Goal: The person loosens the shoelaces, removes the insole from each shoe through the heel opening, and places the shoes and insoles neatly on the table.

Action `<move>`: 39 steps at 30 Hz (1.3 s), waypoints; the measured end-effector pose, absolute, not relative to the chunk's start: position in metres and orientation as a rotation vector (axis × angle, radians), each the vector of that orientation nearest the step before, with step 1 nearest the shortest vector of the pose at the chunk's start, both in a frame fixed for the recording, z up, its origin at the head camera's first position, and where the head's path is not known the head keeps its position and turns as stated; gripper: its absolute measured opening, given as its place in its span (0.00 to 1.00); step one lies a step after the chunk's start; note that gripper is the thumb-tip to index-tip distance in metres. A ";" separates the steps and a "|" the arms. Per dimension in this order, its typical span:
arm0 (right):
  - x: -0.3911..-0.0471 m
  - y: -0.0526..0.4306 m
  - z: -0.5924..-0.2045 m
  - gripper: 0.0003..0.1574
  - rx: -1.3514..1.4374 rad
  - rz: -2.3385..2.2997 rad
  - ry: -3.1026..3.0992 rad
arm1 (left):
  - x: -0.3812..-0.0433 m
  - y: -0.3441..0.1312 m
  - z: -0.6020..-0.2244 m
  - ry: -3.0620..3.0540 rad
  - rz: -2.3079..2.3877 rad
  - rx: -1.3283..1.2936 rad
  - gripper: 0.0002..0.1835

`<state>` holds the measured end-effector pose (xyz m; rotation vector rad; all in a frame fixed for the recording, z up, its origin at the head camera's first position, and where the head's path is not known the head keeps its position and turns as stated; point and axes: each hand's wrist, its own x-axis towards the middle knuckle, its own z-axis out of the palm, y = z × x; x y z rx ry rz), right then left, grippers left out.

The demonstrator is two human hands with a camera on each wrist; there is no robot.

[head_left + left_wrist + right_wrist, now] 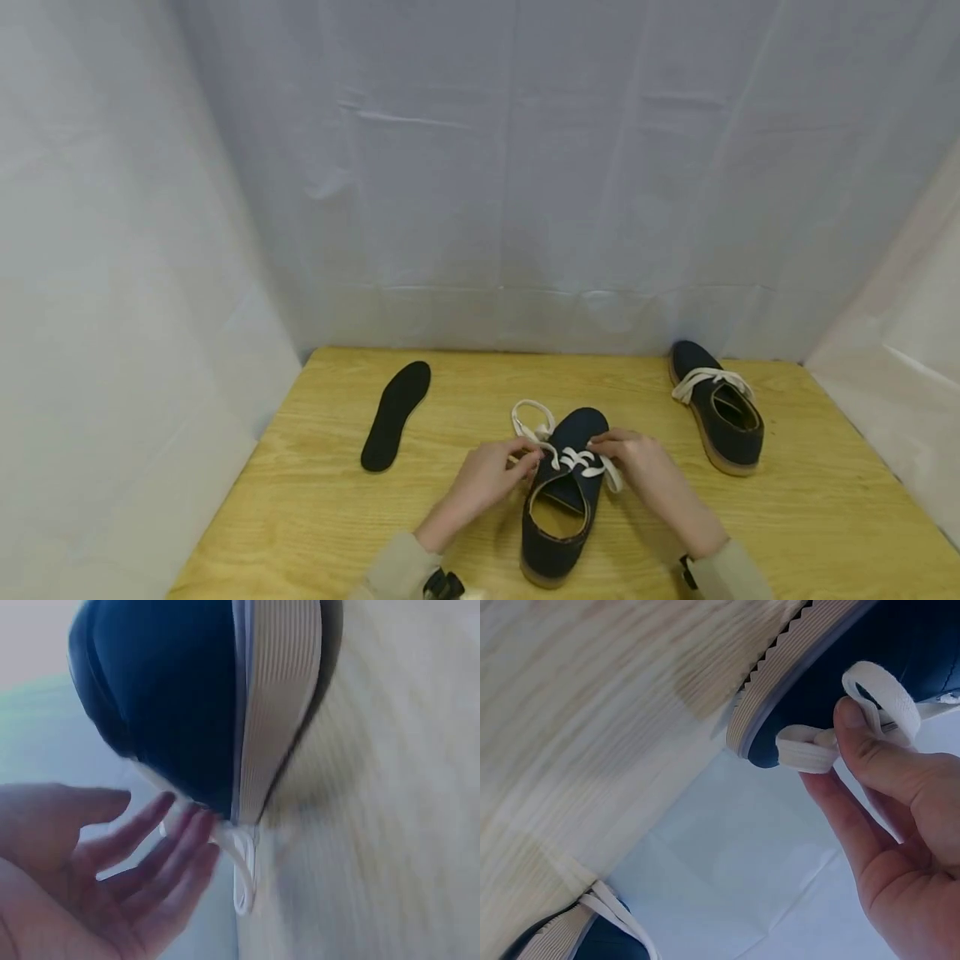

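A dark navy lace-up shoe [551, 554] rests upright on the wooden table, toe pointing away from me. To its right, my right hand [647, 468] pinches the white shoelace [808, 756] between thumb and fingers, with small loops of lace sticking out on both sides of the thumb. On the other side, my left hand [487, 473] is beside the lacing, its fingers loosely bent and spread from the thumb. In the left wrist view the fingertips overlap the lace [244, 881] by the shoe's side. A loop of that lace lies left of the toe.
A black insole [393, 417] lies toward the back left of the table [300, 517]. Another navy shoe [731, 437] with white laces stands at the back right. White sheeting [480, 208] hangs behind the table and along both sides.
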<state>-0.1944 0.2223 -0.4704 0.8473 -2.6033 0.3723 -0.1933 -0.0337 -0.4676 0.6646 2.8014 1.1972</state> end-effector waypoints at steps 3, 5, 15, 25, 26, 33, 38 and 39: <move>-0.195 0.224 -0.471 0.23 0.862 0.375 -2.594 | -0.204 -0.033 -0.469 2.917 1.202 0.661 0.06; -0.194 0.224 -0.471 0.23 0.866 0.376 -2.595 | -0.211 -0.032 -0.471 2.988 1.113 0.705 0.07; -0.194 0.223 -0.473 0.23 0.853 0.372 -2.630 | -0.229 -0.027 -0.486 2.933 0.667 1.032 0.21; -0.192 0.224 -0.473 0.22 0.876 0.368 -2.602 | -0.229 -0.034 -0.483 3.007 0.441 1.029 0.09; -0.192 0.224 -0.473 0.21 0.872 0.368 -2.590 | -0.228 -0.035 -0.481 3.005 0.428 1.012 0.08; -0.185 0.229 -0.474 0.21 0.812 0.427 -2.425 | -0.231 -0.040 -0.483 3.007 0.485 0.934 0.03; -0.176 0.234 -0.466 0.18 0.572 0.643 -2.494 | -0.232 -0.048 -0.477 2.891 0.813 0.775 0.05; -0.174 0.234 -0.465 0.19 0.524 0.689 -2.518 | -0.232 -0.049 -0.475 2.853 0.873 0.742 0.06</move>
